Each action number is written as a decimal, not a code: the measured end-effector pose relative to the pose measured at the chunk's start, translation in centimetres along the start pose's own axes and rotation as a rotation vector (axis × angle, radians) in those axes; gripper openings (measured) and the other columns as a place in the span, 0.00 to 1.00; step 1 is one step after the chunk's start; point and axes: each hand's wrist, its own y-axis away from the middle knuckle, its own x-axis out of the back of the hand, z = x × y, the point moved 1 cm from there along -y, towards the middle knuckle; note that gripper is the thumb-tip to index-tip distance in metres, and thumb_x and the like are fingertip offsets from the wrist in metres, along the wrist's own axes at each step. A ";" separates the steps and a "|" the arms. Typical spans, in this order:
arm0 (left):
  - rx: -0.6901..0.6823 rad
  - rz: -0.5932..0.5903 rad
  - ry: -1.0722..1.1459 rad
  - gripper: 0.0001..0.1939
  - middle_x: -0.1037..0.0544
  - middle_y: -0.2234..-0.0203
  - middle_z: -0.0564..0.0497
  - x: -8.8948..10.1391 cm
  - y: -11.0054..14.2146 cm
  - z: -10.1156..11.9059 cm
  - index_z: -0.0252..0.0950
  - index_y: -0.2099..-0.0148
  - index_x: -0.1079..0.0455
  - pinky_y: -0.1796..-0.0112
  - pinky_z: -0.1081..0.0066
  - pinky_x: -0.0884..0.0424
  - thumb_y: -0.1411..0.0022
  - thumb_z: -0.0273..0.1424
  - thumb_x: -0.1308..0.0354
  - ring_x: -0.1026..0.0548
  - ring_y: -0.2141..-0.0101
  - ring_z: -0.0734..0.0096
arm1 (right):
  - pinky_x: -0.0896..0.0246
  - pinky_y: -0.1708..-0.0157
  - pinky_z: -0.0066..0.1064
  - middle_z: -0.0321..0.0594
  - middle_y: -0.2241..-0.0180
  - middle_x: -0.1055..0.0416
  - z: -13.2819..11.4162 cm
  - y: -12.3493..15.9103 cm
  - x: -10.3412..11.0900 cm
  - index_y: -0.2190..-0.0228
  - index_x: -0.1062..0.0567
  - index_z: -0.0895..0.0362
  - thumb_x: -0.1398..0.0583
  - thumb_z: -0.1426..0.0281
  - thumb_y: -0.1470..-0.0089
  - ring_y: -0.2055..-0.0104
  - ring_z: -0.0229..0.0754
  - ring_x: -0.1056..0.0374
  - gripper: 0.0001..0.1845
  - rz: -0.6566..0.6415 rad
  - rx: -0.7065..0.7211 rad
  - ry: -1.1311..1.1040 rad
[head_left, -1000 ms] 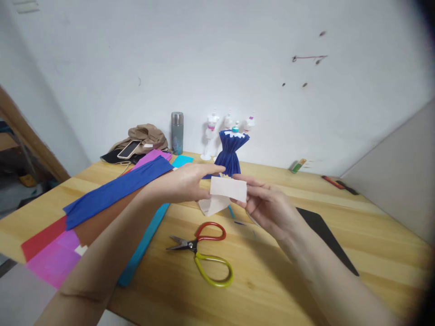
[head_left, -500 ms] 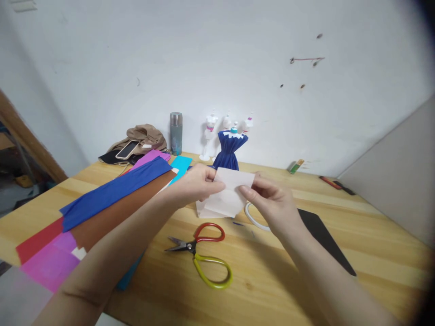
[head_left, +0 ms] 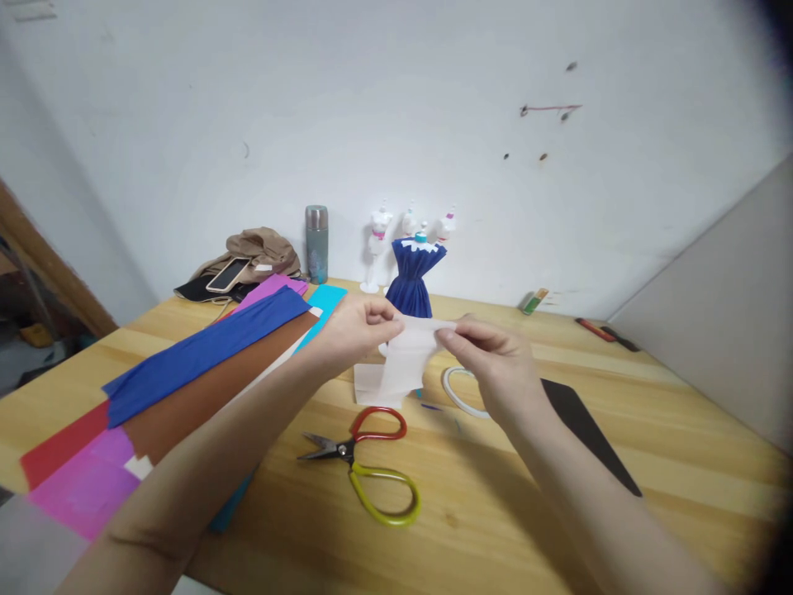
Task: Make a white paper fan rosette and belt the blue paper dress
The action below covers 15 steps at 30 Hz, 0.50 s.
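A thin white sheet of paper [head_left: 407, 359] hangs between my hands above the table. My left hand [head_left: 356, 335] pinches its upper left corner, and my right hand [head_left: 499, 355] pinches the upper right edge between thumb and fingers. Behind the sheet stands a small mannequin in a pleated blue paper dress [head_left: 410, 277] with a white jagged collar. Below my hands lie scissors [head_left: 344, 450] with a red and a yellow handle, blades spread. Another white piece of paper [head_left: 367, 384] rests on the table, partly behind the held sheet.
Coloured paper sheets, with a blue one [head_left: 207, 351] on top, cover the table's left side. A thermos [head_left: 317, 246], a brown cloth [head_left: 263, 248] and a phone [head_left: 229, 275] stand or lie behind. Right are a white tape ring [head_left: 451, 395] and a dark flat board [head_left: 586, 434].
The white sheet, earlier tilted flat toward me, now hangs down with its top edge stretched between both hands. The view has shifted slightly; the scissors have stayed in place.
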 end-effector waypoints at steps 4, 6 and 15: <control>-0.049 0.020 0.036 0.04 0.24 0.81 0.54 -0.5 0.0 -0.5 0.32 0.73 0.23 0.77 0.79 0.36 0.47 0.24 0.38 0.29 0.79 0.78 | 0.36 0.74 0.36 0.38 0.76 0.22 0.0 -0.1 0.0 0.78 0.17 0.47 0.26 0.60 0.63 0.72 0.44 0.31 0.08 0.006 -0.097 -0.036; -0.009 0.030 0.069 0.05 0.27 0.84 0.55 -0.7 0.0 -0.7 0.32 0.71 0.22 0.80 0.79 0.38 0.45 0.26 0.38 0.33 0.83 0.80 | 0.42 0.80 0.33 0.35 0.83 0.28 -0.1 -0.1 -0.2 0.79 0.17 0.48 0.26 0.62 0.65 0.79 0.39 0.37 0.08 0.011 -0.131 -0.081; 0.146 0.110 0.352 0.09 0.17 0.71 0.48 -1.8 0.2 -0.7 0.31 0.60 0.24 0.81 0.77 0.32 0.43 0.21 0.42 0.26 0.84 0.78 | 0.40 0.80 0.30 0.36 0.80 0.25 0.1 0.1 -0.6 0.73 0.18 0.55 0.25 0.65 0.68 0.81 0.36 0.34 0.15 0.060 -0.257 -0.226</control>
